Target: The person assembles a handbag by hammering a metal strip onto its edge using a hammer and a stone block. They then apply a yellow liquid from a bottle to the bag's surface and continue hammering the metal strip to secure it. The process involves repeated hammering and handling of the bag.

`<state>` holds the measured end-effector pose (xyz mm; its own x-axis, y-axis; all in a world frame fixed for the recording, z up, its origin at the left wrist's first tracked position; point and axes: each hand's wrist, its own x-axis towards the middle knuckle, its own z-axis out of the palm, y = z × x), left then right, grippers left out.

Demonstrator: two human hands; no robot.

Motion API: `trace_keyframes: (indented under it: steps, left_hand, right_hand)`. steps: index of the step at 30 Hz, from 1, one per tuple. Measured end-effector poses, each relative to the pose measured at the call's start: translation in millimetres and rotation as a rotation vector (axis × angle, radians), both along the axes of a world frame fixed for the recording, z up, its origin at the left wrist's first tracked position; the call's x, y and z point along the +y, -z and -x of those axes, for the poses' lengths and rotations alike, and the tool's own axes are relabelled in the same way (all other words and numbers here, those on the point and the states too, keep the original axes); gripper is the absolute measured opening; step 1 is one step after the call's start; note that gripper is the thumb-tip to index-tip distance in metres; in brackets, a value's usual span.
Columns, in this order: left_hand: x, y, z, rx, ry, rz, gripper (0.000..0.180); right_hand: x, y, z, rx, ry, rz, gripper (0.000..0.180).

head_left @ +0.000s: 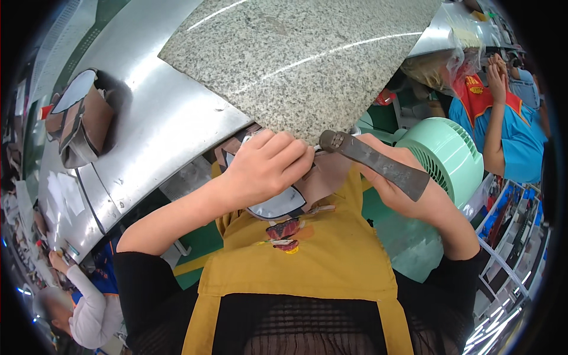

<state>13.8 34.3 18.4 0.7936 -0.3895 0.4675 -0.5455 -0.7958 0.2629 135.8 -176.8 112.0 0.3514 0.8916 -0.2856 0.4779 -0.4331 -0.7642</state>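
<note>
— Where does the hammer (374,163) lie, taking the granite slab (296,59) as the mark?

— Just off the slab's near corner, over the yellow apron (307,260). Its dark handle runs from the lower right up to the left, with the metal head at the upper left end, almost touching the slab's edge.

— Which hand has it?

— The right hand (408,189) is wrapped around the handle from beneath. The left hand (266,165) is curled, fingers pinched on a flat brown leather piece (322,180) held under the slab's corner; I cannot tell how firm that grip is. The left hand is the one nearer the hammer head.

— And around the slab?

— It rests on a shiny steel table (154,118). Far to the slab's left on that table stands a brown shoe upper (83,121). To the slab's right sits a pale green fan (447,154), and past it a person in blue with a red apron (509,118). Another person in a white sleeve (89,302) works below the table's left end.
</note>
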Motion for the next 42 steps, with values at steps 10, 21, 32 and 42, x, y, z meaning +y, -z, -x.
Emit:
trace_keyframes:
  steps: [10,21,32,42]
  left_hand:
    - [-1,6,1,-0.039,-0.007,-0.005,0.031]
    - [-3,11,-1,-0.115,-0.040,0.006,0.021]
    - [0,8,0,0.102,-0.073,0.239,0.029]
    - [0,13,3,-0.015,-0.020,0.125,0.024]
  right_hand:
    - [9,-15,-3,0.044,-0.024,0.069,0.036]
    - [9,-19,-3,-0.006,-0.046,0.040,0.032]
    - [11,-2,7,-0.083,-0.081,-0.062,0.025]
    - [13,-14,1,0.084,-0.046,0.118,0.036]
